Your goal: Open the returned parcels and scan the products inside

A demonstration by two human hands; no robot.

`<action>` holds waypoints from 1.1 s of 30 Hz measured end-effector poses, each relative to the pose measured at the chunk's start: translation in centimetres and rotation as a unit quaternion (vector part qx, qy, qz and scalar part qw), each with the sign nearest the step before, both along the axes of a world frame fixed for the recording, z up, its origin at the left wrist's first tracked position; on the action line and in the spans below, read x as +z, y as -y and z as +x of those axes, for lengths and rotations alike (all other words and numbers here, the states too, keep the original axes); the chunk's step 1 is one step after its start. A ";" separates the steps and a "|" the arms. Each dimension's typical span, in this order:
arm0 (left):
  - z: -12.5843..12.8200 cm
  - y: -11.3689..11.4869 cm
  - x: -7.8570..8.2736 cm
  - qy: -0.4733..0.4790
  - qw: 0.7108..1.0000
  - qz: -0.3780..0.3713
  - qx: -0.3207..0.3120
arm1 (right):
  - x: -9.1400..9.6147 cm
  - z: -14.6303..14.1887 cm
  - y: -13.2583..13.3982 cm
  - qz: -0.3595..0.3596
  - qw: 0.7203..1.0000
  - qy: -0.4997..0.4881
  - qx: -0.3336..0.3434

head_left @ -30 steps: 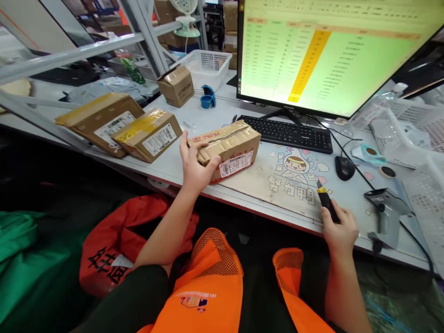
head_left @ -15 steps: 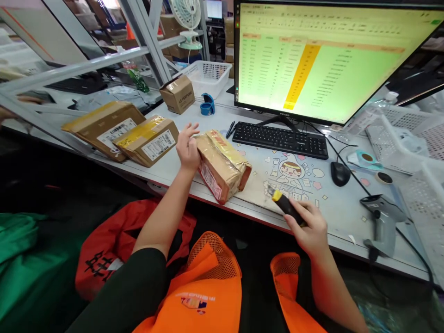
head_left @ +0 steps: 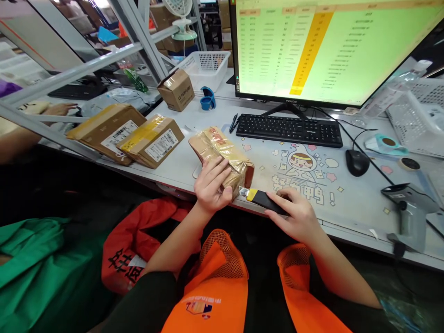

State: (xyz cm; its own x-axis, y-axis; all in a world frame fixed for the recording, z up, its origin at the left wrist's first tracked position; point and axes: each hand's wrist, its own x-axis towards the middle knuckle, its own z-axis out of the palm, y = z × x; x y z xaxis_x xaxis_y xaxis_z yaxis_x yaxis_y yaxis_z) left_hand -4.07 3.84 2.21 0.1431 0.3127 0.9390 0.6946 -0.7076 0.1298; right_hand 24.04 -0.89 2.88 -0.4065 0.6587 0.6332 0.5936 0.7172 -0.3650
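Note:
A taped cardboard box (head_left: 227,148) with red print lies at the front edge of the desk. My left hand (head_left: 213,182) is on its near side, fingers together over the tape and thumb close to the near corner, holding it. In my right hand (head_left: 294,210) is a black and yellow utility knife (head_left: 265,200), gripped by the handle. Its metal tip points left and meets the near right corner of the box; whether it has cut in, I cannot tell. The box's underside is hidden.
Two labelled parcels (head_left: 151,141) lean at the left, near an open small carton (head_left: 176,90) and a blue tape roll (head_left: 207,98). Behind stand a keyboard (head_left: 287,129) and monitor (head_left: 294,51). A mouse (head_left: 357,163) and barcode scanner (head_left: 411,212) lie right. Another person's hand (head_left: 60,109) shows far left.
My left hand has moved from the box's far left end to its near side. The box has turned slightly, and the knife has come left to its corner.

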 end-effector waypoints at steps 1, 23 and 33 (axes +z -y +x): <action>0.0 0.1 0.1 -0.001 1.000 -0.006 -0.003 | -0.2 -0.3 0.0 0.001 1.000 0.001 0.004; -5.0 -1.4 1.6 -0.006 0.994 -0.089 -0.062 | -2.1 6.9 -1.5 0.008 0.988 -0.029 -0.154; -9.5 -6.6 0.5 0.176 0.880 -0.416 -0.148 | -0.3 9.5 2.2 -0.018 0.973 -0.071 -0.219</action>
